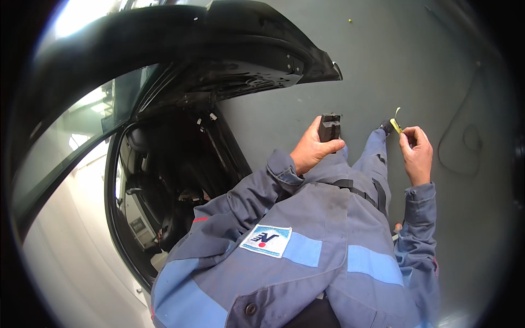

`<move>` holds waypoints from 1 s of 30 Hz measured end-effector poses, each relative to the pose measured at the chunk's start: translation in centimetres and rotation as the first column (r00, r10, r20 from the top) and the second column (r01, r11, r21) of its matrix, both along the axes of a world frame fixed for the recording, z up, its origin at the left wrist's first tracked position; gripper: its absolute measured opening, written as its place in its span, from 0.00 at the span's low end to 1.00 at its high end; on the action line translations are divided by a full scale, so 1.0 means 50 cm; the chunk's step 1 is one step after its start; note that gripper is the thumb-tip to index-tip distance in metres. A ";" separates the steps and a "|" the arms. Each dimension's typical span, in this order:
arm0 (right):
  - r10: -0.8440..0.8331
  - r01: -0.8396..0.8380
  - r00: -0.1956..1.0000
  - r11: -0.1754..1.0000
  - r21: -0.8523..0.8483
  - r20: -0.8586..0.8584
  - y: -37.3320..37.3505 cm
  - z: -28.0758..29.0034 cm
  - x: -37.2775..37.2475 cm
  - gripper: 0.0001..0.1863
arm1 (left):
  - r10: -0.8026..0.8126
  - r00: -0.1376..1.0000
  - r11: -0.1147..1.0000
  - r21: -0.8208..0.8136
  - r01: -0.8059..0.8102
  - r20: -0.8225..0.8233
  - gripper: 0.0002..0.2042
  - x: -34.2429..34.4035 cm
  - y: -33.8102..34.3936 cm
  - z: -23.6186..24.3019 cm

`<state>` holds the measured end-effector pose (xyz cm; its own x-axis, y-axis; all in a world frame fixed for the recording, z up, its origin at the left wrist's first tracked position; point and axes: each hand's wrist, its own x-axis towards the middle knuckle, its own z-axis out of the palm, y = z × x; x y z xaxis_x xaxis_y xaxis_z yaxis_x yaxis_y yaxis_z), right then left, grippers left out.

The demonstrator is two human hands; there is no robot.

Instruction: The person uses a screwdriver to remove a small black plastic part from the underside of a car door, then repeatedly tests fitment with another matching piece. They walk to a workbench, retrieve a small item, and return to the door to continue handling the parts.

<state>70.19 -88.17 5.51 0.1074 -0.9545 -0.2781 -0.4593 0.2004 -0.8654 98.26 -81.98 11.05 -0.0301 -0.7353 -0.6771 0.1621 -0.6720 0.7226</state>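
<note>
Jacket [311,218] of grey-blue cloth spreads across six o'clock. Beyond it, the left hand [314,150] clasps a black block [329,129] toward two o'clock, while at three o'clock the right hand [417,156] pinches a yellow strip [396,126]. Farther off, an open black car door [240,38] spans eleven to twelve.

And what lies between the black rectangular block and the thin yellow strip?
The head view shows grey floor below, between the black block and yellow strip; a dark shoe and blue-grey trouser leg appear nearest the strip.
</note>
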 end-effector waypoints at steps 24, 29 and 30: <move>-0.405 0.413 0.910 0.904 -0.108 0.090 0.192 0.024 0.219 0.04 | -0.262 0.965 0.961 -0.096 0.258 -0.022 0.20 0.233 0.075 0.001; -0.444 0.457 0.886 0.884 -0.098 0.134 0.193 0.037 0.173 0.04 | -0.345 0.937 0.903 -0.252 0.348 0.057 0.20 0.177 0.038 0.014; -0.455 0.468 0.881 0.879 -0.091 0.126 0.194 0.041 0.160 0.04 | -0.357 0.931 0.891 -0.273 0.363 0.072 0.21 0.162 0.033 0.021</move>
<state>78.19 -78.46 7.55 -0.3323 -0.9270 -0.1741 -0.2510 0.2649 -0.9310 106.35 -80.31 12.09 -0.3173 -0.8343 -0.4509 -0.0688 -0.4540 0.8884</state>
